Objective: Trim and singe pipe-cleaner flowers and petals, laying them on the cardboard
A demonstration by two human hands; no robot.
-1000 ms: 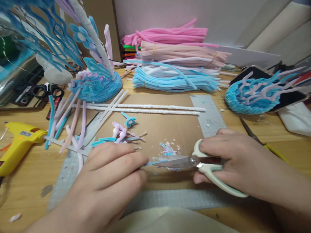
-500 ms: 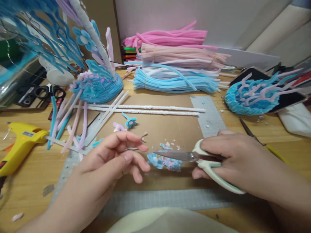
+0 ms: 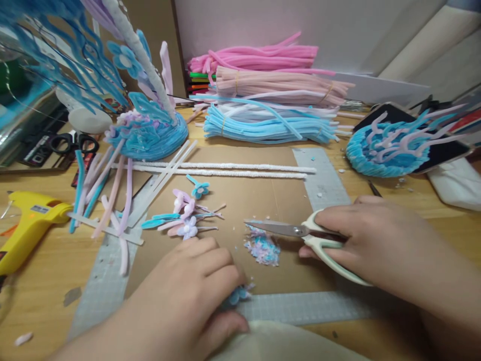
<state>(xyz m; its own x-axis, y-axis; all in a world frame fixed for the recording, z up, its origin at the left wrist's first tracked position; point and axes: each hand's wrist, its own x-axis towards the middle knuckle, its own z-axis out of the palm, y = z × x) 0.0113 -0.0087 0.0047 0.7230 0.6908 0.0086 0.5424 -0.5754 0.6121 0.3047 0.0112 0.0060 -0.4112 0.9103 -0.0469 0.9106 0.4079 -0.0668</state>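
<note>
My right hand [image 3: 356, 235] grips a pair of scissors [image 3: 296, 229] with pale green handles; the blades look closed and point left. Beneath their tip lies a pile of blue and lilac fuzz clippings [image 3: 263, 248]. My left hand [image 3: 206, 286] curls low over the cardboard sheet [image 3: 285, 195]. Its fingers close around a small blue pipe-cleaner flower [image 3: 237, 296], mostly hidden under them. Beyond that hand sit a lilac flower [image 3: 188, 229] and several stemmed pieces, with a blue flower [image 3: 200, 189] farther back.
A yellow glue gun [image 3: 32, 220] lies at left, near loose pipe cleaners [image 3: 125, 200]. Two white wrapped stems [image 3: 225, 173] cross the cardboard. Bundled pipe cleaners [image 3: 270, 128] are stacked behind. Blue fuzzy decorated bases stand at left [image 3: 150, 138] and right [image 3: 387, 153].
My left hand has come down toward me, its fingers closing, and the blue flower has shifted from beside the clippings to under that hand. The scissors stay at nearly the same spot.
</note>
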